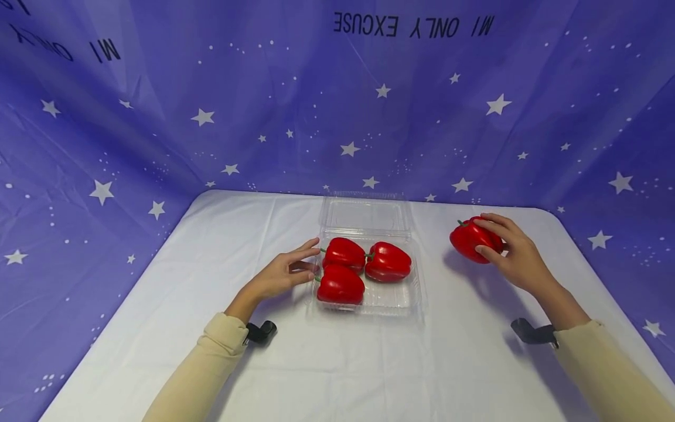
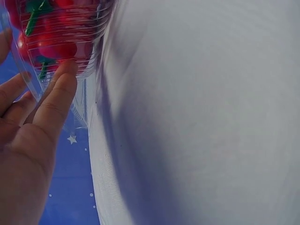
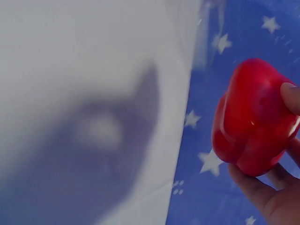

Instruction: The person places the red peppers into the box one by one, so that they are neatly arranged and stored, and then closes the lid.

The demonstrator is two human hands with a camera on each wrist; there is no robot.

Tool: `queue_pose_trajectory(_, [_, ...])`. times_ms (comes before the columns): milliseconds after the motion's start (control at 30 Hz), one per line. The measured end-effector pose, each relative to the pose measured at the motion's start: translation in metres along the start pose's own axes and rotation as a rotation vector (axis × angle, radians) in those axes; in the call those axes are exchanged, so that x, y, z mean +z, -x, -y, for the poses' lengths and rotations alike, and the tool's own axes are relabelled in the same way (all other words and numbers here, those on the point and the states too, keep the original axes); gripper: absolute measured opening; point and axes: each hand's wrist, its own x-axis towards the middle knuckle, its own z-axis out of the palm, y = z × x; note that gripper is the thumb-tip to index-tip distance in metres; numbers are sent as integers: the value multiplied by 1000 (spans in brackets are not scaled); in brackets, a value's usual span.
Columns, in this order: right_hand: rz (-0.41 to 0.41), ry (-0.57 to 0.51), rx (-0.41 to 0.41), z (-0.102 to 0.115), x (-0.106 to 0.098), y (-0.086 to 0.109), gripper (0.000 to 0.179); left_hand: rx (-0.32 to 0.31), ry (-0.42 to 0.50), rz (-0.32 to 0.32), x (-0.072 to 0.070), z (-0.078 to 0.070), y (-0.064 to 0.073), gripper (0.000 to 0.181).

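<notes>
My right hand grips a red bell pepper with a green stem, held above the cloth right of the container; its shadow falls below. In the right wrist view the thumb and fingers wrap the pepper. A clear plastic clamshell container lies with its lid folded back. Inside are three more red peppers: one at back left, one at right, one at front left. My left hand, fingers extended, rests at the container's left wall, as the left wrist view shows its fingers against the ribbed side.
A white cloth covers the table. Behind and at both sides hangs a purple-blue curtain with white stars and mirrored lettering. Each wrist carries a black camera mount.
</notes>
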Motion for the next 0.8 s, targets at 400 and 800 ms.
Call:
queue_pose_trajectory(400, [-23,-64,-69,39,-3,13,72,14,5,-4,-1,-3,2,60])
queue_pose_trajectory(800, [-19,-153,-128,78,9,6,72,-4,-9,-5,0,1,0,59])
